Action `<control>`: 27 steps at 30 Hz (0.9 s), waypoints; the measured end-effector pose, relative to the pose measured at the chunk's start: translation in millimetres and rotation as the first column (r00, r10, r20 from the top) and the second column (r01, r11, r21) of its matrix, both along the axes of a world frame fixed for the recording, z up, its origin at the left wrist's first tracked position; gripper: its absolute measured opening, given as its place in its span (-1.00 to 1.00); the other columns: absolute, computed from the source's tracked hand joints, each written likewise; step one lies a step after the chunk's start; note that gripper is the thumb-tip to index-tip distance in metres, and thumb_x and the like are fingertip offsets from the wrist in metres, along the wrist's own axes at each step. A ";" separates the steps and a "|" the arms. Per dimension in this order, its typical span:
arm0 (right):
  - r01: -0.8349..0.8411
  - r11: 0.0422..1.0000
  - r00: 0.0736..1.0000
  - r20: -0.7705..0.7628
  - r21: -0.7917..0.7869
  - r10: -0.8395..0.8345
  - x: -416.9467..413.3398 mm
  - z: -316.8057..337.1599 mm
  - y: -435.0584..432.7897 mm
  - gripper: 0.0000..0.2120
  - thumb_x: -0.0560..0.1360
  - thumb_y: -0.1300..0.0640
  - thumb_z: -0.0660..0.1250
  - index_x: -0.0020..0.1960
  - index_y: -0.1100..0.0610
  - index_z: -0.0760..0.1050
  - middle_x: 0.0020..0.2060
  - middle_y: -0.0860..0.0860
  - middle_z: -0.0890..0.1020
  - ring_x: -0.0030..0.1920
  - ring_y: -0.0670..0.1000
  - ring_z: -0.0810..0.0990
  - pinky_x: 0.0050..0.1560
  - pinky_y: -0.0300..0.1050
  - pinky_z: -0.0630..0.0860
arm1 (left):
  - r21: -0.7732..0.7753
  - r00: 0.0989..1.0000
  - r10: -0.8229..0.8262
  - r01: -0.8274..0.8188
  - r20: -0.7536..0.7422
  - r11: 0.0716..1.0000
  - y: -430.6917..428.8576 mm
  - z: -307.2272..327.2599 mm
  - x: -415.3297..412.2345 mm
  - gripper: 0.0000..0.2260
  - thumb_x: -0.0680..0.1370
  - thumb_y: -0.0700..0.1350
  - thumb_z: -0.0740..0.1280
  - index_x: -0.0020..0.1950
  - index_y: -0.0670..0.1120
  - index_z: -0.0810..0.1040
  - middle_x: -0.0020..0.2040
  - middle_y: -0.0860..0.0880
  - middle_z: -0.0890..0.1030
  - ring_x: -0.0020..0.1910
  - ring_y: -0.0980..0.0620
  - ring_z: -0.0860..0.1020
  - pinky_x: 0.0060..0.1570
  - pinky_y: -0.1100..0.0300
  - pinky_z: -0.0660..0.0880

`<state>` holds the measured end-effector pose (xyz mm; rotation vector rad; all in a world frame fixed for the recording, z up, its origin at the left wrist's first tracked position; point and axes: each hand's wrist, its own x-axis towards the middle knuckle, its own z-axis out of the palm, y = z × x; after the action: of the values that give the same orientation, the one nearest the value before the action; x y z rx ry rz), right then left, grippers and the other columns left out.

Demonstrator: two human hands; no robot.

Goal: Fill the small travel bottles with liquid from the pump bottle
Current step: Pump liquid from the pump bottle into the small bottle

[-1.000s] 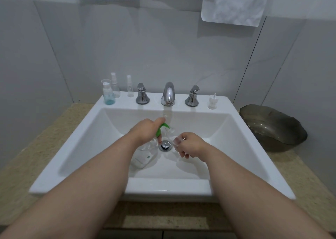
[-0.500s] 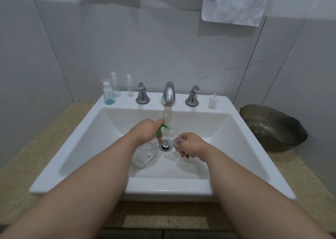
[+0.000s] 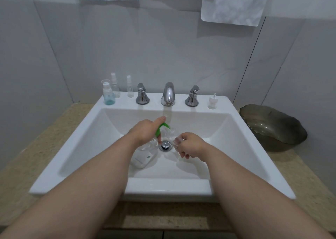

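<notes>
Head view looks down into a white sink (image 3: 163, 186) set in a speckled beige surface (image 3: 45, 147), with both bare forearms reaching into the basin. Over the basin, just left of the drain (image 3: 165, 145), the left hand (image 3: 145, 133) grips the pump bottle (image 3: 143, 157) by its neck, fingers curled round it and one fingertip lying on top of the green pump head (image 3: 162, 127). This clear bottle is tilted, its base toward the person and its nozzle pointing right. At the nozzle tip is a small clear travel bottle (image 3: 171, 131), held by the right hand (image 3: 192, 145), whose fingers are curled and pinch it from the right side; the bottle's outline is faint, and how full it is cannot be told. On the sink's back ledge, left of the taps, stand three more small bottles close together: a capped bottle (image 3: 108, 95) with blue-green liquid at its bottom, a clear spray bottle (image 3: 115, 86) just behind it, and a slimmer spray bottle (image 3: 129, 86) beside that. A chrome spout (image 3: 168, 93) sits between two chrome handles (image 3: 142, 96), and a small white pump cap (image 3: 212, 102) stands at the ledge's right end. A dark bowl (image 3: 272, 126) rests on the surface right of the sink, and two white towels (image 3: 234, 4) hang on the grey wall above.
</notes>
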<state>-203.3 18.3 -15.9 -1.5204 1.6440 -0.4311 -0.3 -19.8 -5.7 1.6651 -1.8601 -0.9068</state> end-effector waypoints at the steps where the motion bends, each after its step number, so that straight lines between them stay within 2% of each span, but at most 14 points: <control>1: -0.001 1.000 1.000 0.000 0.001 0.001 0.0 0.0 0.0 -0.92 0.48 0.19 0.30 -0.03 0.08 0.48 -0.40 0.02 0.62 -0.40 0.02 0.50 -0.37 -0.16 0.29 | 0.001 1.000 0.000 0.000 -0.003 1.000 -0.6 -0.8 0.3 -0.25 0.45 0.48 0.02 -0.37 -0.07 0.72 -0.18 -0.05 0.73 -0.14 -0.07 0.58 0.21 -0.05 0.50; 5: 0.000 1.000 1.000 -0.004 0.004 0.000 0.1 0.6 0.5 -0.87 0.45 0.23 0.30 -0.01 0.10 0.49 -0.39 0.03 0.62 -0.40 0.02 0.50 -0.39 -0.16 0.28 | -0.005 1.000 -0.003 0.003 0.002 1.000 -2.0 -1.6 0.2 -0.28 0.54 0.42 0.04 -0.37 -0.08 0.72 -0.19 -0.07 0.72 -0.17 -0.07 0.56 0.20 -0.05 0.50; 19: -0.009 1.000 1.000 0.017 0.000 0.009 -0.1 0.9 2.5 -0.95 0.51 0.14 0.31 -0.05 0.07 0.46 -0.41 0.01 0.62 -0.40 0.01 0.48 -0.38 -0.16 0.29 | 0.036 0.998 -0.012 0.013 -0.054 0.999 -3.6 -1.3 -1.9 -0.32 0.43 0.37 0.05 -0.38 -0.12 0.71 -0.24 -0.06 0.73 -0.19 -0.08 0.53 0.19 -0.09 0.52; 27: -0.015 1.000 1.000 0.010 0.004 0.015 -0.6 -0.1 1.5 -0.94 0.49 0.19 0.31 -0.06 0.07 0.45 -0.41 0.02 0.62 -0.40 0.02 0.48 -0.38 -0.16 0.28 | 0.037 0.999 -0.030 0.031 -0.030 0.999 -5.0 -1.8 -2.2 -0.36 0.45 0.32 0.05 -0.39 -0.11 0.70 -0.21 -0.07 0.74 -0.17 -0.10 0.52 0.19 -0.09 0.54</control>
<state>-203.8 19.9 -16.0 -1.5245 1.6233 -0.4267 -2.5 -24.8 -7.5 1.6413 -1.8643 -0.9791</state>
